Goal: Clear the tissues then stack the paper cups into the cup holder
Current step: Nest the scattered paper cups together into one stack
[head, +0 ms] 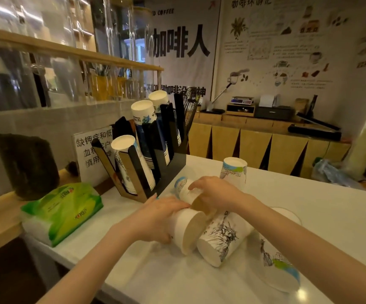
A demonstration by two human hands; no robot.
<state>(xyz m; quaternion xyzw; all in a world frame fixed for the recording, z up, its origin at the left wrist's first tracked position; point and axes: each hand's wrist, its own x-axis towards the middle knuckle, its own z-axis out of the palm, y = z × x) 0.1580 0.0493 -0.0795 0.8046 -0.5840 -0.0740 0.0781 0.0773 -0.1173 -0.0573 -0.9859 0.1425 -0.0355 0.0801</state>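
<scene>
My left hand (155, 218) grips a plain white paper cup (187, 230) lying on its side on the white counter (309, 205). My right hand (216, 194) holds another paper cup (183, 188) by its side, just above the first. A Statue of Liberty printed cup (222, 239) lies beside them, and another printed cup (279, 268) lies further right. One cup (234, 172) stands upside down behind my right hand. The black and wood cup holder (166, 170) at the back left holds three leaning stacks of cups. A green tissue pack (63, 210) rests at the left.
A white sign (92, 154) with printed text stands behind the holder. A dark bag (27, 165) sits on the wooden ledge at the left. Glass jars fill the shelf above. A wooden cabinet (265, 148) with a printer and a scale stands beyond the counter.
</scene>
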